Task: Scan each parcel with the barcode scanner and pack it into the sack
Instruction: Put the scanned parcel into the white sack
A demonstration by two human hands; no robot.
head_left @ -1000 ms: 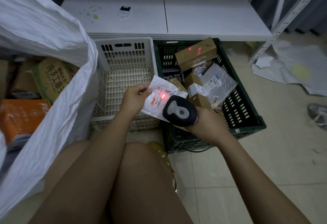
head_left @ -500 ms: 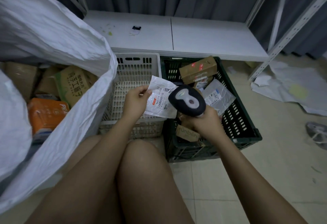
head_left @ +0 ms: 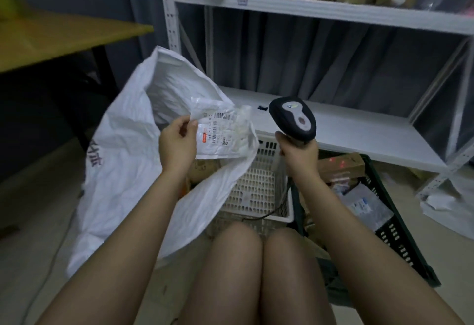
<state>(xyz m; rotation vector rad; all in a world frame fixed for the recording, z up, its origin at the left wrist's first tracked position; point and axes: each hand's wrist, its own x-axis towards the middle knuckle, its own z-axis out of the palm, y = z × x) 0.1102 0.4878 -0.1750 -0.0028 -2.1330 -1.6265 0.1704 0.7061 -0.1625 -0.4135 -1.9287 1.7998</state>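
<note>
Tiled floor (head_left: 30, 235) carried everything. White sack (head_left: 123, 170) stood on it, left of and beyond the left hand (head_left: 177, 145). White crate (head_left: 259, 183) sat on the floor between the hands, below them. Dark green crate (head_left: 400, 237) rested just right of it, under the right hand (head_left: 300, 153). White shelf rack (head_left: 359, 129) stood beyond both hands; crumpled white sheeting (head_left: 448, 209) lay far right.

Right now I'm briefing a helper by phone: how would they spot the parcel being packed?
Find the big white sack on the left, mouth open. In front of that mouth, the left hand pinches a flat white pouch by its edge. Unlike the brown boxes in the dark green crate, it is crinkled plastic with a barcode label and a small orange mark.
</note>
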